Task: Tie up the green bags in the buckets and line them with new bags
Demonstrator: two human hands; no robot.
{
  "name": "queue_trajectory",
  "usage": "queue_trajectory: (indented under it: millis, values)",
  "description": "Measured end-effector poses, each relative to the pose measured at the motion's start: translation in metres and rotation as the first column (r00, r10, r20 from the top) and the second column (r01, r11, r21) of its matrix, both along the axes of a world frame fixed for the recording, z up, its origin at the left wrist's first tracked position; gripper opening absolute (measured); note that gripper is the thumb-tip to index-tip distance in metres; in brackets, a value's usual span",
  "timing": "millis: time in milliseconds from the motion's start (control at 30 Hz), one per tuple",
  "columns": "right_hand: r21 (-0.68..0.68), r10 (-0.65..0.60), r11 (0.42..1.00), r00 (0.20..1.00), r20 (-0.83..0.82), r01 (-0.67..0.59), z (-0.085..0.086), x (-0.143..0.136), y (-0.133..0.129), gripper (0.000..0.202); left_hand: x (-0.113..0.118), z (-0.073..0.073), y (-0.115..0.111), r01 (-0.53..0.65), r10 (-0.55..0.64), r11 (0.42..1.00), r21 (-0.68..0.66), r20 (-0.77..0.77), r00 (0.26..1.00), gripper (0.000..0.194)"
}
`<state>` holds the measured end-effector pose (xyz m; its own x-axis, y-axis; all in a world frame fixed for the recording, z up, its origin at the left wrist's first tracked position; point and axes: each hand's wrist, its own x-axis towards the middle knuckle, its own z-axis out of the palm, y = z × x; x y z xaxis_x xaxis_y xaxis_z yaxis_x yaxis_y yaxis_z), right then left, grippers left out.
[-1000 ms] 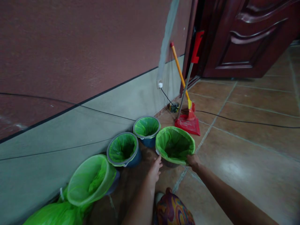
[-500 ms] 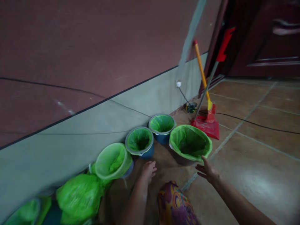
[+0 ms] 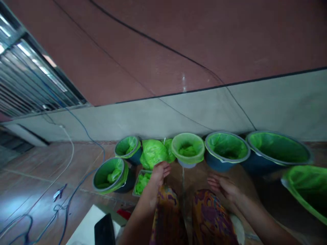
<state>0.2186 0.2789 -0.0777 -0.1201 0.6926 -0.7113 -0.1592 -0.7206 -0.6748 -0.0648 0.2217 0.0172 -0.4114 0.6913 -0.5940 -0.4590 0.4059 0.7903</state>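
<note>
My left hand (image 3: 160,171) is above my left knee, empty, with its fingers loosely apart. The nearest things to it are a bunched bright green plastic bag (image 3: 154,153) and a small basket (image 3: 138,190) with green plastic in it. My right hand (image 3: 222,184) hangs over my right knee, open and holding nothing. Behind it stands a blue bin (image 3: 219,164) with a green liner folded over its rim. A pale bin (image 3: 189,164), also lined in green, stands between the two hands. Neither hand touches a bin.
More green-lined bins stand right, a large blue one (image 3: 251,163) and another (image 3: 293,180); two dark bins (image 3: 133,157) (image 3: 129,182) stand left. A black phone (image 3: 104,229) lies on a white surface (image 3: 85,226). Blue cable (image 3: 74,194) and pliers-like tool (image 3: 59,193) lie on the floor.
My view has swung left along the wall; the broom and dustpan have left the picture. My right hand has moved away from the large lined bin's rim. Both hands stay empty.
</note>
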Motion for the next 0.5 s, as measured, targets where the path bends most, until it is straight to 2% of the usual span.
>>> queue_trajectory:
  millis: [100, 200, 333, 400, 500]
  values:
    - [0.073, 0.193, 0.978, 0.981, 0.006, -0.193, 0.03, -0.07, 0.011, 0.008, -0.067, -0.008, -0.029, -0.182, 0.183, 0.983, -0.022, 0.033, 0.983, 0.006]
    - [0.121, 0.372, 0.917, 0.925, 0.078, -0.379, 0.046, -0.144, 0.017, 0.007, -0.129, -0.024, -0.046, -0.298, 0.3, 0.954, -0.039, 0.065, 0.952, 0.008]
    - [0.169, 0.538, 0.806, 0.821, 0.193, -0.568, 0.042, -0.25, 0.028, 0.007, -0.199, -0.052, -0.043, -0.391, 0.395, 0.919, -0.059, 0.089, 0.915, 0.016]
    - [0.174, 0.585, 0.761, 0.778, 0.231, -0.624, 0.036, -0.305, 0.034, 0.007, -0.228, -0.067, -0.031, -0.425, 0.43, 0.903, -0.067, 0.088, 0.899, 0.02]
    - [0.197, 0.614, 0.734, 0.759, 0.214, -0.649, 0.028, -0.382, 0.046, 0.009, -0.264, -0.089, -0.006, -0.464, 0.47, 0.882, -0.087, 0.084, 0.878, 0.029]
